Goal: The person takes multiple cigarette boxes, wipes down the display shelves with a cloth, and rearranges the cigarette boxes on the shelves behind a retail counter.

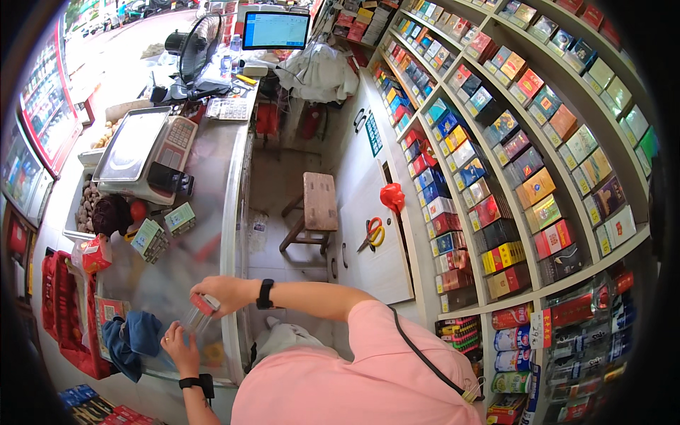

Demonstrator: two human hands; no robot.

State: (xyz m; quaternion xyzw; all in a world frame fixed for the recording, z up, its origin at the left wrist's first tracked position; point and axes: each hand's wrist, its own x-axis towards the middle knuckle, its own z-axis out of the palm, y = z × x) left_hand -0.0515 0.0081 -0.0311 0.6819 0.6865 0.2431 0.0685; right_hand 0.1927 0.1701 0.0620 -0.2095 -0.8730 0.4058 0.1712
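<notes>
My right hand (226, 298) grips a small clear container (195, 321) by its red and white top (204, 305), above the glass counter (175, 276). At the container's lower end is my left hand (180, 348), its fingers partly spread. Whether those fingers press on the container cannot be made out. Just left of that hand lies a crumpled blue cloth (133, 337), partly over a card with a printed code (110, 309). Green and white small boxes (150, 240) stand farther up the counter, with another stack (179, 218) beside them.
A weighing scale (172, 143) and a black fan (199, 50) stand along the counter, with a monitor (276, 30) at its far end. Left is a red basket (69, 319). A wooden stool (320, 202) occupies the aisle. Cigarette-pack shelves (523, 186) line the right; scissors (372, 234) lie on a cabinet.
</notes>
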